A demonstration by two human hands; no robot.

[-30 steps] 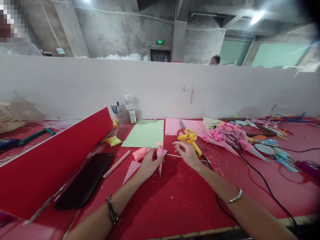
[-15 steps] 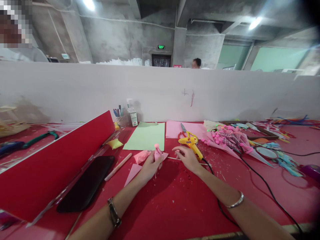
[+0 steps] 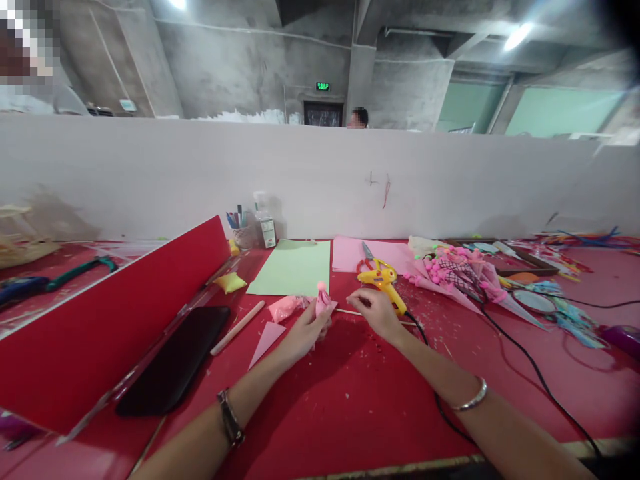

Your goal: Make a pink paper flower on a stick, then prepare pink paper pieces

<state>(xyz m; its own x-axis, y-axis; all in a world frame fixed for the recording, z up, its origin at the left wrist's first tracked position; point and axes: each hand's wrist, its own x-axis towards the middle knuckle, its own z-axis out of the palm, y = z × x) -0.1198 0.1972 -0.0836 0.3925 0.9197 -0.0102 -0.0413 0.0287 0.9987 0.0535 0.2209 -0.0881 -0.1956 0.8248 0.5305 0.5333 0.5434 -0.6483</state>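
Observation:
My left hand (image 3: 303, 331) is closed around a small pink paper cone (image 3: 321, 300) topped with a pink pompom, holding it upright on the red table (image 3: 350, 407). My right hand (image 3: 376, 311) rests just to its right with fingers curled over a thin wooden stick (image 3: 345, 311) lying on the table. A yellow hot glue gun (image 3: 381, 280) lies right behind my right hand, its black cord (image 3: 520, 357) trailing to the right. A pink paper triangle (image 3: 267, 339) and a pink clay lump (image 3: 283, 308) sit left of the cone.
A black phone (image 3: 175, 359) and a red divider board (image 3: 105, 327) lie at left. Green paper (image 3: 293, 268), pink paper (image 3: 350, 255) and red scissors (image 3: 367, 257) sit behind. A pink bouquet (image 3: 460, 277) and craft clutter fill the right. A white partition (image 3: 320, 173) stands behind, a person beyond it.
My left hand has set the cone more upright and drawn it slightly in. My right hand's fingers have curled over the stick. The person behind the partition walked left.

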